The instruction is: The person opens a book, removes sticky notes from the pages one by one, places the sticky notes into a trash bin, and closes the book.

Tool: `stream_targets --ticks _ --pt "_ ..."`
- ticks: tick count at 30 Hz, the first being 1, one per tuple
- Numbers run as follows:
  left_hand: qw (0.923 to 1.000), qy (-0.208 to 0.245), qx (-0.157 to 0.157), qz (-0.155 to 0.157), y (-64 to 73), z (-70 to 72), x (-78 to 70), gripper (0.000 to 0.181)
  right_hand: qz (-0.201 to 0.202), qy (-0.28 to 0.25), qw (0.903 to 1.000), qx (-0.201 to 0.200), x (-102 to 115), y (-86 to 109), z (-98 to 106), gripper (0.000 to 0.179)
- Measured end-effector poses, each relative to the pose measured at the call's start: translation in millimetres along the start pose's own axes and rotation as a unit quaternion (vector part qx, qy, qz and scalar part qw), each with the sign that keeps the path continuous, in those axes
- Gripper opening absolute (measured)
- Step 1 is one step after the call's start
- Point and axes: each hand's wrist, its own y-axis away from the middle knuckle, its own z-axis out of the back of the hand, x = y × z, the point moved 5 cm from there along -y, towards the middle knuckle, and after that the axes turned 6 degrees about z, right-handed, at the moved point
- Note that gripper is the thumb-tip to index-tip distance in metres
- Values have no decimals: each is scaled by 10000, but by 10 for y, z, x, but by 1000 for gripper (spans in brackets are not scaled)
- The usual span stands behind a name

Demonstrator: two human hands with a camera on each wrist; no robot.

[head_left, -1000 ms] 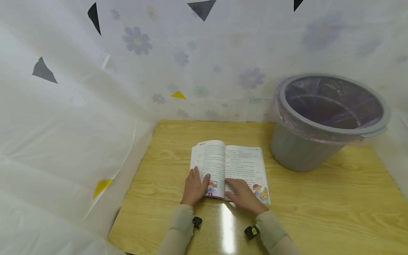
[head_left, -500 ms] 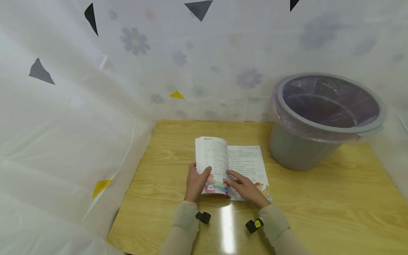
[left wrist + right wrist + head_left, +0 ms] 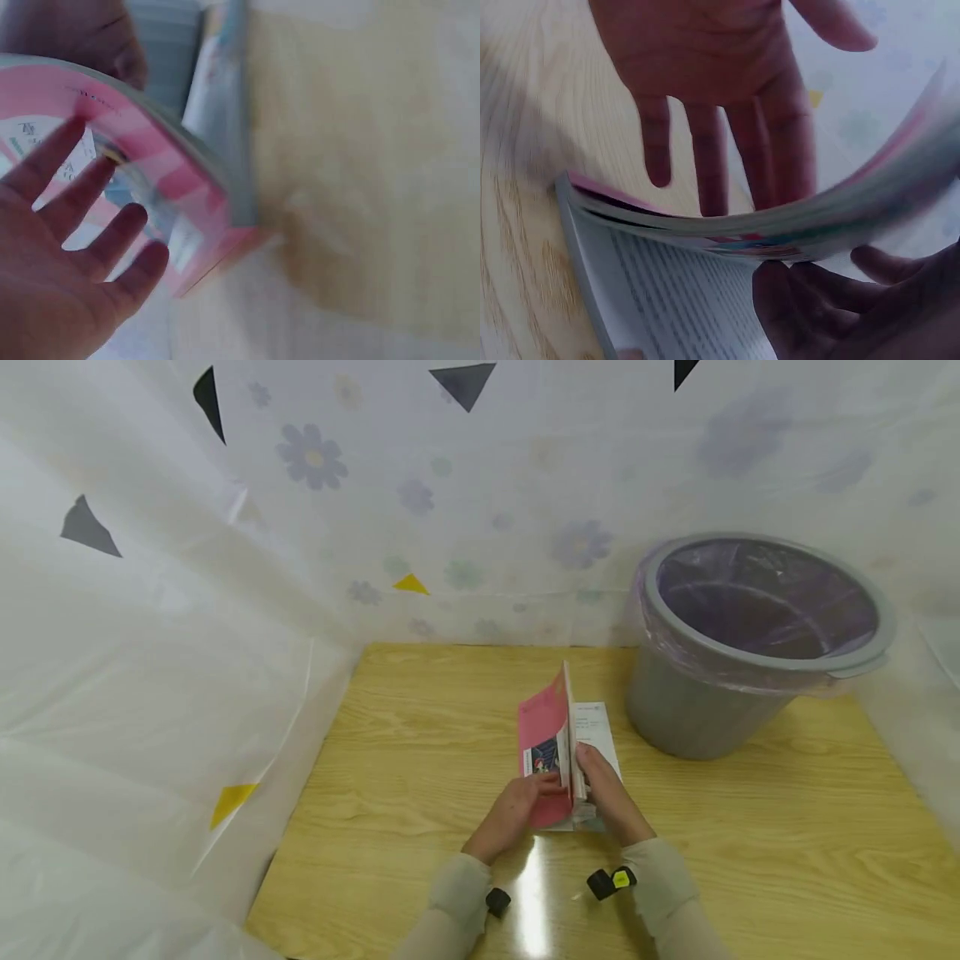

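Note:
A paperback book (image 3: 542,718) stands partly raised on the table, its pink cover and a thick stack of pages tilted up nearly upright. Its other half, with a printed page (image 3: 675,292), lies flat. The fingers of my left hand (image 3: 513,814) are straight and spread against the outside of the pink cover (image 3: 161,154). On the inner side, my right hand (image 3: 611,789) touches the raised pages with its fingertips. In the right wrist view, the pages bow between the left hand (image 3: 720,67) above and the right hand (image 3: 877,322) below.
A grey bin (image 3: 697,718) with a purple plastic liner stands to the right behind the book. The wooden table (image 3: 420,710) meets a white flower-print sheet (image 3: 450,510) at the back and left. Small black wrist devices (image 3: 611,882) hang at both cuffs.
The left half of the book has swung up from lying open to nearly upright, showing the pink cover. My left hand moved right, from the page edge onto the cover; the right moved slightly right.

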Motion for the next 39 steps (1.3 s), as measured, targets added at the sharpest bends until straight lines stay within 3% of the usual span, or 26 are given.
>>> stream_targets --ticks 3,6,10,12,15,19,22,28,31,39 --pt "9910 -1266 280 -343 30 -104 12 45 -167 121 9998 -81 -43 31 72 66" --pt "9701 -2367 489 -203 56 -153 74 43 -208 262 9994 -34 -100 22 115 61" --pt "9519 -2965 772 -14 71 -161 147 51 -159 785 9968 15 -210 -34 179 52" --pt "9480 -3088 758 112 73 -156 180 52 -65 1331 9910 -115 -263 -59 237 49" --pt "9412 -3298 626 378 82 -138 236 52 77 2269 9735 -272 -330 -100 309 46" --pt "9350 -3471 432 589 97 -109 275 53 57 2999 9535 -293 -408 -148 347 54" --pt "9352 -3491 198 556 95 -105 266 51 -38 3250 9450 -376 -437 -170 357 65" --pt "9437 -3232 -190 682 99 -86 240 45 21 3771 9248 -511 -449 -192 320 78" --pt "9419 -3277 -238 692 100 -86 235 46 22 3912 9181 -640 -478 -174 307 78" --pt "9303 -3614 -352 523 119 -105 273 52 348 3914 9158 -830 -437 -117 257 70"
